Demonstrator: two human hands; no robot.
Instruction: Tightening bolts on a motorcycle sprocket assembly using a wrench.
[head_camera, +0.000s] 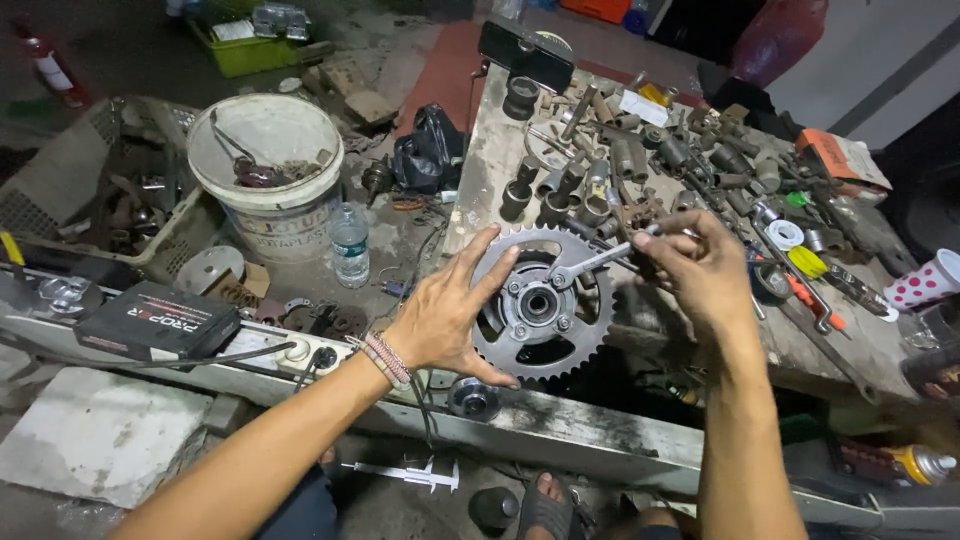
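The left hand (440, 315), fingers spread, covers the left rim of the sprocket (545, 305) at the workbench's (490, 170) near-left corner. The right hand (700, 270) grips a wrench (590, 262), hiding its handle end, head on a hub bolt.

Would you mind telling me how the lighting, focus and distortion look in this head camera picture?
Head view: light falls on the bench middle, where the sprocket, the left hand and the right hand holding the wrench show sharp; the corners and the floor at the edges go dark; the wide lens bows the bench rail and stretches both forearms; mild glare on the white bucket.
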